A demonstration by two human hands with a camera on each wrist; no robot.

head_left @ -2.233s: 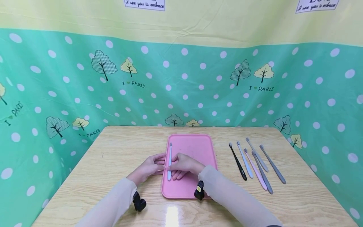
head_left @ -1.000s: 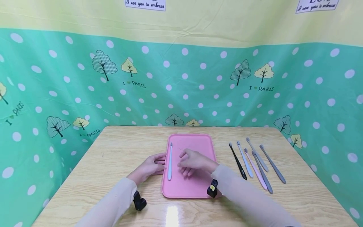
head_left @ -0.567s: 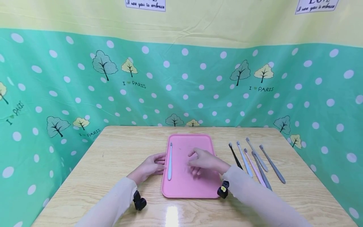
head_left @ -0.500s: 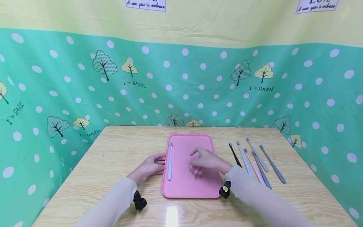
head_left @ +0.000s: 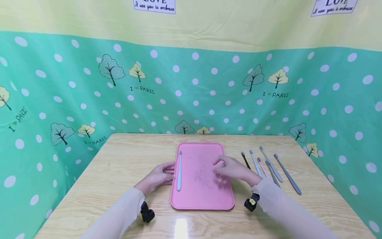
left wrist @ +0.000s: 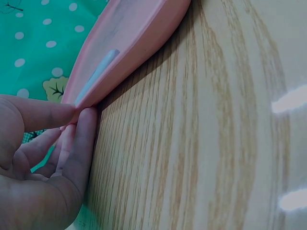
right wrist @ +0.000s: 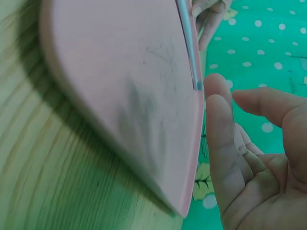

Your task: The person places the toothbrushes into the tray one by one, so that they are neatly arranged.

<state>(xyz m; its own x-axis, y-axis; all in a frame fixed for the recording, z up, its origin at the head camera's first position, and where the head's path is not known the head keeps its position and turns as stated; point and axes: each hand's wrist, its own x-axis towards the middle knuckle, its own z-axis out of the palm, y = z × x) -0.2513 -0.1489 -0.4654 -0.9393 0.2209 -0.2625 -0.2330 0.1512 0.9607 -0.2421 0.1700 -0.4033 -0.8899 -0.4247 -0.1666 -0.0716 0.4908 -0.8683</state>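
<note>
A pink tray (head_left: 206, 199) lies on the wooden table. Along its left side rests a light blue toothbrush (head_left: 179, 176), head toward the far edge. My left hand (head_left: 158, 177) is at the tray's left rim; the left wrist view shows the thumb and a finger pinching that rim. Above the tray's right half, my right hand (head_left: 231, 168) hovers with loosely bent fingers and nothing in them. In the right wrist view a gap shows between its thumb and fingertips.
Right of the tray lie several toothbrushes: a black one (head_left: 246, 160), a light blue one (head_left: 255, 163), a pink one (head_left: 262, 167) and grey ones, among them a dark grey toothbrush (head_left: 287, 173) farthest right. My right forearm covers some handles. A polka-dot cloth (head_left: 194, 93) hangs behind the table.
My right hand has let go of the light blue toothbrush on the tray and moved right, toward the tray's right edge. The left hand has stayed at the rim.
</note>
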